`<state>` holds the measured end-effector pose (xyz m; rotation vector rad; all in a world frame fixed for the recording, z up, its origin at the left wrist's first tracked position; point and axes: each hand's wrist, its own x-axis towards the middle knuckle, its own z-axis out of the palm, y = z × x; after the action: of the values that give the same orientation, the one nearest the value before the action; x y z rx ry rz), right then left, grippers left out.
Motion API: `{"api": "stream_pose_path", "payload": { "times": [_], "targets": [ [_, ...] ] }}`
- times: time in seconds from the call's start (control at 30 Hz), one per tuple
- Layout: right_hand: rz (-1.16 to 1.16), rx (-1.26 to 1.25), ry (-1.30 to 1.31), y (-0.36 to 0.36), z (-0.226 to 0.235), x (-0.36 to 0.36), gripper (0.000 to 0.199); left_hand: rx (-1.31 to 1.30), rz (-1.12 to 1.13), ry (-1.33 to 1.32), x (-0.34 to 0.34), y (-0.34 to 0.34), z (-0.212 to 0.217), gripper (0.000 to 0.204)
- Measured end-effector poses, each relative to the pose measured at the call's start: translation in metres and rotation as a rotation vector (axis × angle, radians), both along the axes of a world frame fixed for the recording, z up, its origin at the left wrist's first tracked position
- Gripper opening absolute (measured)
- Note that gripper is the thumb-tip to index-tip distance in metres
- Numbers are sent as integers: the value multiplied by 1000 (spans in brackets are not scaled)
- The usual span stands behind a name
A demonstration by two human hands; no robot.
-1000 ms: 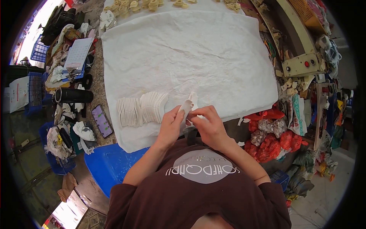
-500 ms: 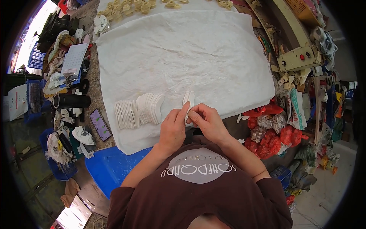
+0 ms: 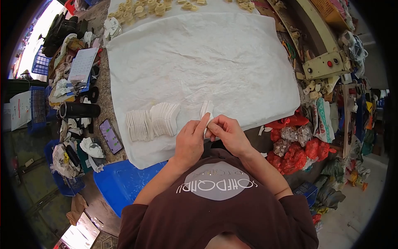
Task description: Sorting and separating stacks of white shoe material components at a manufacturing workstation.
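Note:
My left hand (image 3: 190, 139) and my right hand (image 3: 229, 133) meet at the near edge of a white cloth (image 3: 199, 62). Between their fingertips they pinch a small white fabric piece (image 3: 209, 120), mostly covered by the fingers. Just beyond the fingertips, several narrow white pieces (image 3: 206, 107) lie on the cloth; whether they touch the held one I cannot tell. Left of my left hand, two rows of thin white curved pieces lie overlapped like fanned cards, a nearer-left row (image 3: 139, 125) and a row beside it (image 3: 164, 119).
Cream-coloured moulded pieces (image 3: 143, 9) cover the far edge. A black cylinder (image 3: 78, 110), a phone (image 3: 110, 136) and a clipboard (image 3: 82, 66) sit at left. A blue plastic surface (image 3: 124, 182) is near left. Right stand a control box (image 3: 326, 64) and red bags (image 3: 295, 155).
My fingers have shifted slightly around the small white piece, and both hands stay in nearly the same place. The whole view has moved a little; the fanned rows look unchanged.

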<state>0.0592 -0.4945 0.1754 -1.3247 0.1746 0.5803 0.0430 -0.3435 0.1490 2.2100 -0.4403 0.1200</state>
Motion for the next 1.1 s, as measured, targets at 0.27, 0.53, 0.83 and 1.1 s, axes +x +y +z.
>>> {"api": "stream_pose_path", "payload": {
  "times": [0.27,0.53,0.83,1.1],
  "targets": [
    [57,-8,-3,-6,1,5,15,91,-6,-121,3,0,2,51],
    [2,65,48,-3,-3,3,14,-223,-39,302,2,2,14,41],
    [78,-237,-211,0,-17,-3,13,-457,74,634,5,1,3,26],
    [14,-230,-142,3,-14,-5,15,-463,57,548,6,0,3,28]
  ]
}}
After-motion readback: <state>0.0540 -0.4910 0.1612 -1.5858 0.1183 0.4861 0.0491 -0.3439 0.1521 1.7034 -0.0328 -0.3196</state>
